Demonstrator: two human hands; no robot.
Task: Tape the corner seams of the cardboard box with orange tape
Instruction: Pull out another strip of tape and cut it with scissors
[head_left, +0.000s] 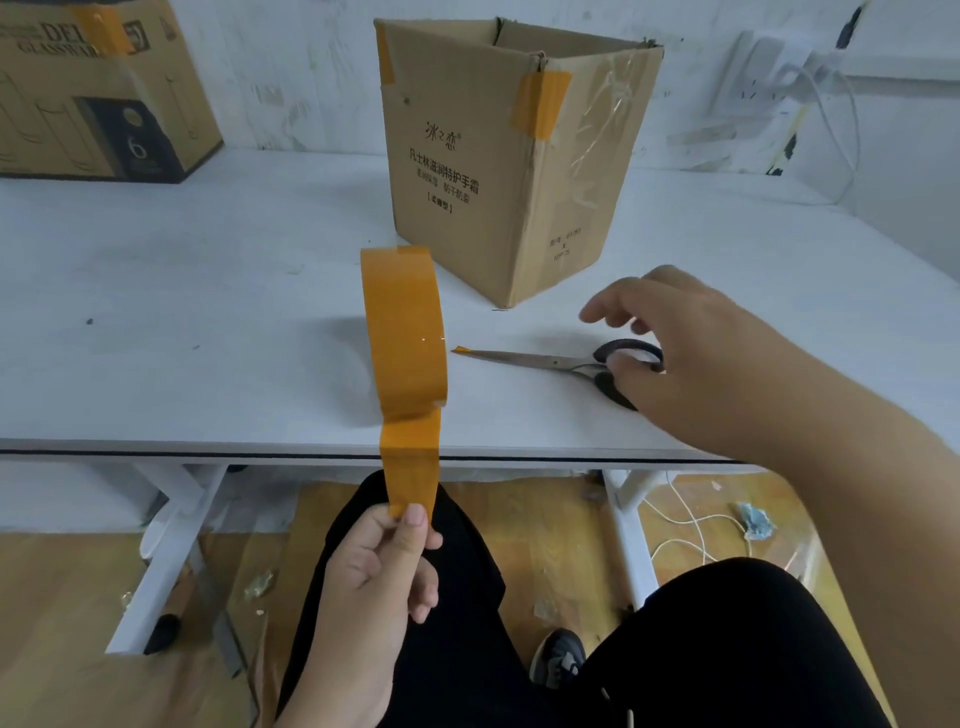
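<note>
From the head camera, the cardboard box (498, 166) stands upright and open-topped on the white table (208, 291), toward the back, with one vertical corner turned to the viewer. A strip of orange tape (540, 104) is wrapped over the top of that near corner, another orange strip (385, 60) runs down the box's upper left edge, and crinkled clear tape (602, 124) crosses its right face. The roll of orange tape (405, 332) stands on edge near the front of the table, just in front and to the left of the box. A length pulled from the roll hangs past the table edge, and the left hand (374, 561) pinches its free end between thumb and forefinger, below the tabletop and above a leg in black trousers. The right hand (675, 332) is over the black handles of a pair of scissors (550, 361) lying flat on the table to the right of the roll, blades closed and pointing toward it; the fingers are curled at the handles, but I cannot tell whether they actually hold them. A second printed carton (98, 93) sits at the far left of the table.
</note>
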